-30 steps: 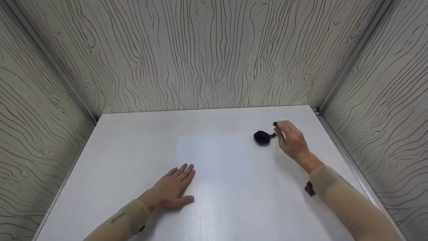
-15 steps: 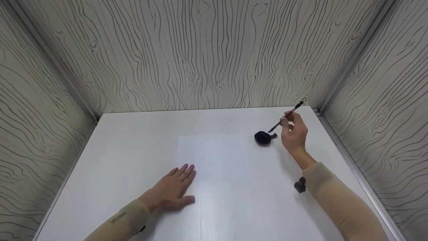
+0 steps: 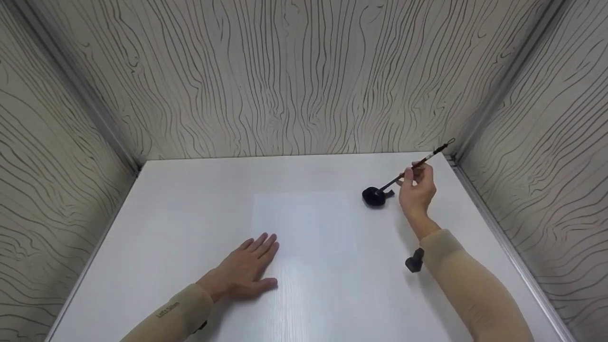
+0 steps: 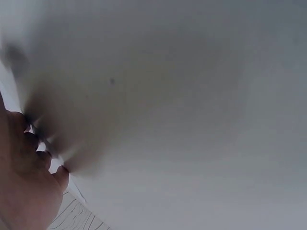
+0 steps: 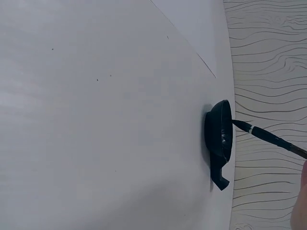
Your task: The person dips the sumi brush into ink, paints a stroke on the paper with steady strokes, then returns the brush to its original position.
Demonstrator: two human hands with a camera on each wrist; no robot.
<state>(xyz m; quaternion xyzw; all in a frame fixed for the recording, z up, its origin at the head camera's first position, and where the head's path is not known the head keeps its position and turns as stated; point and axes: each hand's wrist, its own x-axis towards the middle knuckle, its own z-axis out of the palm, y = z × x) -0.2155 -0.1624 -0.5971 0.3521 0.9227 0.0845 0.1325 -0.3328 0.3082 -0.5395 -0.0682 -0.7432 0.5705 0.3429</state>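
Note:
My right hand pinches a writing brush by its handle, which slants up to the right and ends in a loop. Its dark tip overlaps the small black ink dish in the head view. The right wrist view shows the brush with its tip right at the rim of the ink dish, whose short handle sticks out to one side. Flat on the table lies my left hand, fingers spread and fingertips on the lower left part of a white sheet of paper.
The white table is bounded by wood-grain panels at the back and both sides. A small black device sits under the right wrist.
My right hand has turned, bringing the brush into full view, and lowered the tip to the ink dish. The left hand stays put.

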